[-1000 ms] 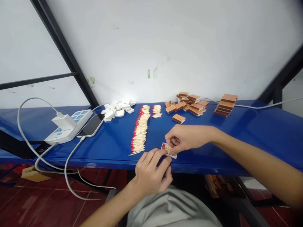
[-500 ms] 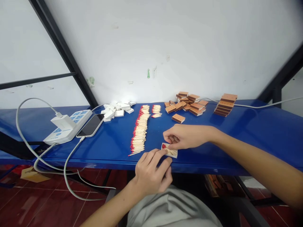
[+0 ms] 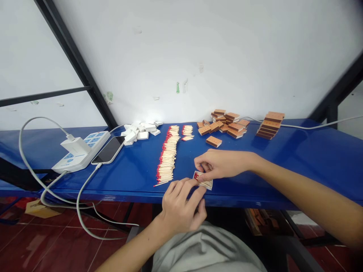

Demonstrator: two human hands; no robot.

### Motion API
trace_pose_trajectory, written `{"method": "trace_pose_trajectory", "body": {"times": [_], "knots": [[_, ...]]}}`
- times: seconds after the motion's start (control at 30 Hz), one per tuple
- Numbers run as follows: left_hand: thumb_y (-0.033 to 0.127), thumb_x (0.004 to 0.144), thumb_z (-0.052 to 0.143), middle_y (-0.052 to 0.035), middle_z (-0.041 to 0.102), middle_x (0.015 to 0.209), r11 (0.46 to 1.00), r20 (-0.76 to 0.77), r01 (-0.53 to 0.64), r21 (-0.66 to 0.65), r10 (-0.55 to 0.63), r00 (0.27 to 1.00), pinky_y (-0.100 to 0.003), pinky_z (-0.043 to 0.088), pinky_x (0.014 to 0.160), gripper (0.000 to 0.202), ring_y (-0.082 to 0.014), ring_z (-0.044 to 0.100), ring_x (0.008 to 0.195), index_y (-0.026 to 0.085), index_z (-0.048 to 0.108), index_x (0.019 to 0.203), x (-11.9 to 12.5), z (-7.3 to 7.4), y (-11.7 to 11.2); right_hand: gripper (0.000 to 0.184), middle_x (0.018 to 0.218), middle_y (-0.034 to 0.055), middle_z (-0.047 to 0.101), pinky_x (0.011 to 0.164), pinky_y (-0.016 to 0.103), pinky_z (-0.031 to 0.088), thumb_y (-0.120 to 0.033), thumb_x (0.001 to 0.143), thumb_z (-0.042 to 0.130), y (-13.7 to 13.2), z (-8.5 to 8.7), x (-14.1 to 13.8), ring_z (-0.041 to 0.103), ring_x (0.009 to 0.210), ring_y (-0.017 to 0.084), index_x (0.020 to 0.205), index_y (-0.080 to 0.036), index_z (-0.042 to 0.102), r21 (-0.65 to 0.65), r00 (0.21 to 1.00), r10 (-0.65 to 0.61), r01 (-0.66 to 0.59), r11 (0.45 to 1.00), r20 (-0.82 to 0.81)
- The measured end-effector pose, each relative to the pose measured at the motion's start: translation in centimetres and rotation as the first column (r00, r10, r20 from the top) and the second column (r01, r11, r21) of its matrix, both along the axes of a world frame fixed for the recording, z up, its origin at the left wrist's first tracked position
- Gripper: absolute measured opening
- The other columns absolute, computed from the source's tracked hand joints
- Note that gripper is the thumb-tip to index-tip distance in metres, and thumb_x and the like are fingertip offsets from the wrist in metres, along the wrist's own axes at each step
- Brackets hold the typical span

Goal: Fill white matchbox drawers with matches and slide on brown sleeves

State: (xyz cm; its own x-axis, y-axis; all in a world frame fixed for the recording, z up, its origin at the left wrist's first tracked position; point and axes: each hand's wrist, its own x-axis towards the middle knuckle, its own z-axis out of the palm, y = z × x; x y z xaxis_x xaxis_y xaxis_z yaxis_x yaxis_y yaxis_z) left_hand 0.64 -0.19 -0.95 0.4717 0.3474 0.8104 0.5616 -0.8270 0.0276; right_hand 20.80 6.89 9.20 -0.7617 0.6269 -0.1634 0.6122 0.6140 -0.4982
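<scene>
A small white matchbox tray point(image 3: 210, 186) lies near the table's front edge with red-headed matches point(image 3: 206, 183) inside. My left hand point(image 3: 184, 204) steadies its left and near sides with bent fingers. Over the tray, my right hand point(image 3: 217, 164) has its fingers curled in and its thumb down on the matches; whether a match is pinched there is hidden. To the left runs a long row of loose matches point(image 3: 167, 155), heads pointing left. A shorter group of matches point(image 3: 187, 132) lies behind, to the right of that row's far end.
Brown matchbox sleeves point(image 3: 234, 126) form a pile at the back, with one matchbox point(image 3: 213, 141) in front. A leaning stack of matchboxes point(image 3: 270, 125) stands further right. White trays point(image 3: 141, 130) are heaped back left, near a phone point(image 3: 109, 150) and a power strip point(image 3: 82, 153) with cables.
My right thumb has shifted slightly left over the tray, towards the match heads. The left hand stays in place.
</scene>
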Motion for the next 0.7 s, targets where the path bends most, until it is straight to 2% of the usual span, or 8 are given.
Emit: {"method": "trace_pose_trajectory", "body": {"times": [0.1, 0.3, 0.4, 0.5, 0.7], "knots": [[0.018, 0.081, 0.055, -0.0103, 0.069, 0.101, 1.0, 0.005, -0.003, 0.005, 0.003, 1.0, -0.037, 0.048, 0.074, 0.024, -0.0249, 0.063, 0.089, 0.017, 0.065, 0.102, 0.02, -0.02, -0.01, 0.031, 0.069, -0.0013, 0.062, 0.055, 0.022, 0.035, -0.049, 0.088, 0.061, -0.02, 0.01, -0.01, 0.052, 0.06, 0.011, 0.082, -0.019, 0.057, 0.002, 1.0, 0.003, -0.003, 1.0, 0.002], [0.019, 0.081, 0.054, -0.0094, 0.069, 0.099, 1.0, 0.004, 0.002, 0.014, -0.002, 1.0, -0.037, 0.048, 0.074, 0.024, -0.0246, 0.064, 0.089, 0.017, 0.065, 0.102, -0.02, -0.1, 0.02, 0.016, 0.07, -0.0013, 0.062, 0.054, 0.022, 0.035, -0.033, 0.091, 0.055, -0.08, 0.31, 0.0, 0.051, 0.059, 0.01, 0.084, -0.019, 0.058, 0.002, 1.0, 0.005, -0.005, 1.0, 0.021], [0.019, 0.081, 0.054, -0.0091, 0.069, 0.099, 1.0, 0.005, 0.008, 0.008, -0.008, 1.0, -0.036, 0.049, 0.074, 0.026, -0.0242, 0.064, 0.089, 0.017, 0.065, 0.105, -0.06, -0.09, 0.02, 0.014, 0.071, -0.0011, 0.063, 0.055, 0.022, 0.036, -0.031, 0.09, 0.055, -0.07, 0.28, 0.03, 0.051, 0.059, 0.011, 0.085, -0.019, 0.059, 0.004, 1.0, 0.009, -0.009, 1.0, 0.02], [0.019, 0.08, 0.054, -0.0095, 0.069, 0.099, 1.0, 0.016, 0.011, 0.017, -0.011, 1.0, -0.037, 0.049, 0.075, 0.028, -0.025, 0.064, 0.091, 0.016, 0.065, 0.106, -0.05, -0.08, 0.02, 0.016, 0.07, -0.0012, 0.063, 0.056, 0.022, 0.037, -0.034, 0.089, 0.059, -0.08, 0.22, 0.03, 0.053, 0.06, 0.011, 0.083, -0.019, 0.059, 0.002, 1.0, 0.014, -0.014, 1.0, 0.015], [0.018, 0.08, 0.054, -0.008, 0.069, 0.098, 1.0, 0.03, -0.005, 0.022, 0.005, 1.0, -0.036, 0.049, 0.077, 0.022, -0.0243, 0.064, 0.094, 0.019, 0.066, 0.099, 0.08, -0.07, -0.07, 0.032, 0.072, -0.0005, 0.064, 0.056, 0.023, 0.037, -0.051, 0.088, 0.061, -0.09, 0.36, -0.14, 0.054, 0.061, 0.011, 0.085, -0.019, 0.061, -0.027, 0.999, 0.006, -0.005, 1.0, 0.034]]}}
